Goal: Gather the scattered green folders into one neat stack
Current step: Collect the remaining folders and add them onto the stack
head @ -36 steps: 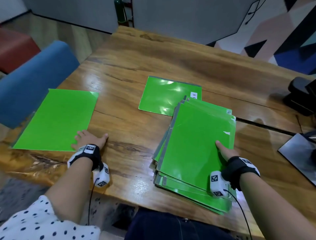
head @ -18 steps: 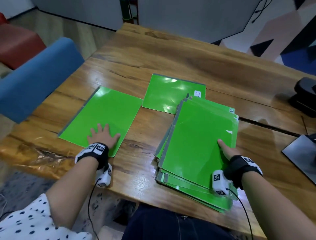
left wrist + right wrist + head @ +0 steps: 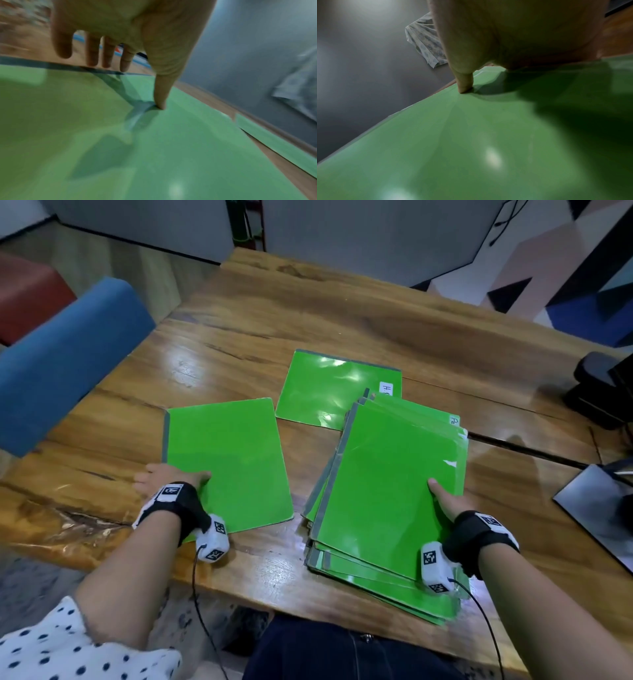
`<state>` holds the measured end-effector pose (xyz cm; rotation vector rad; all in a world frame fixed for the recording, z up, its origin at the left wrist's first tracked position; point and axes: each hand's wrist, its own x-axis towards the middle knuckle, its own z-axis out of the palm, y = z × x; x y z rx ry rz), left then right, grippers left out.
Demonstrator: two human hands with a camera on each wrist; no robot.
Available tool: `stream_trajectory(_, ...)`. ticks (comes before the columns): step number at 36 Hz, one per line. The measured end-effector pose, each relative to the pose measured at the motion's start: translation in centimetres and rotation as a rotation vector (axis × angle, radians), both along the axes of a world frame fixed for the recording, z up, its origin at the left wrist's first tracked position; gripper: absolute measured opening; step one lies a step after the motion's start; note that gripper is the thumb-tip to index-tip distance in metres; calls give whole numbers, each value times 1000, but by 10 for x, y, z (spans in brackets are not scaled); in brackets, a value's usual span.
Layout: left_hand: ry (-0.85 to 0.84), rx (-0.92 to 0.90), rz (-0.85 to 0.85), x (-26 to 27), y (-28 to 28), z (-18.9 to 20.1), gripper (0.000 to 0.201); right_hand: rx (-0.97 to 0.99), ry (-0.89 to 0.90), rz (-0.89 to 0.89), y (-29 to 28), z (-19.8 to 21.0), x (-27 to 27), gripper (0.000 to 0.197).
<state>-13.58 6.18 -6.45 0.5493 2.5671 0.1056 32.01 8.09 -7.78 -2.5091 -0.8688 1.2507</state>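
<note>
A rough stack of several green folders (image 3: pixel 387 484) lies fanned at the near right of the wooden table (image 3: pixel 308 313). My right hand (image 3: pixel 452 501) holds its right edge. The thumb (image 3: pixel 464 83) presses on the top folder (image 3: pixel 488 135), and the fingers are hidden beneath. One loose green folder (image 3: pixel 229 460) lies just left of the stack, apart from it. My left hand (image 3: pixel 168 479) sits at its near left edge. The thumb (image 3: pixel 159 94) presses on the cover (image 3: pixel 154 155), and the straight fingers reach past the grey spine. Another folder (image 3: pixel 329 388) lies farther back, partly under the stack's far end.
A blue padded seat (image 3: pixel 65 354) stands off the table's left side. A black device (image 3: pixel 599 392) and a dark flat panel (image 3: pixel 596 508) occupy the right edge. The near table edge runs just under both wrists.
My left hand has slid the loose folder rightward from the table's left edge to beside the stack, turning it more upright. The right hand has stayed on the stack.
</note>
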Motion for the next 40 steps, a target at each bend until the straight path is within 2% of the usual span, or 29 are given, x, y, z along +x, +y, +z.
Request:
stream_trajectory(2,-89,-60,-63,-9,-1,-4,131,-7,-5,11,0,1,-1,92)
stream_trajectory(3,-123,-77,-127,-11,-4,-2,133,-13,-6,15,0,2,-1,92)
stream_trajectory(6,-240,-172,-347,0,-16,17,95,-22,-3,25,-1,5,-1,94)
stream_trajectory(8,-267,-85,-282,5,-18,25,83,-25,1,28,-1,6,1,93)
stream_trajectory(9,-221,-1,-172,7,-13,26,76,-34,3,32,-1,8,0,92)
stream_trajectory(11,-88,129,35,13,-3,36,77,-43,7,46,0,9,0,89)
stream_trajectory(13,-53,248,101,22,5,53,77,-46,7,57,1,10,1,84)
stream_trajectory(14,-41,281,73,26,8,60,73,-48,7,62,1,10,2,83)
stream_trajectory(18,73,376,-98,38,19,95,54,-50,10,58,1,11,5,82)
stream_trajectory(23,262,409,-407,64,27,150,44,-35,-2,31,2,7,7,76)
stream_trajectory(33,497,269,-947,116,49,202,29,48,102,-158,-4,2,8,75)
stream_trajectory(37,501,216,-1191,131,78,204,30,107,64,-187,-2,0,16,65)
stream_trajectory(40,457,155,-1315,129,112,205,46,113,40,-169,2,6,21,72)
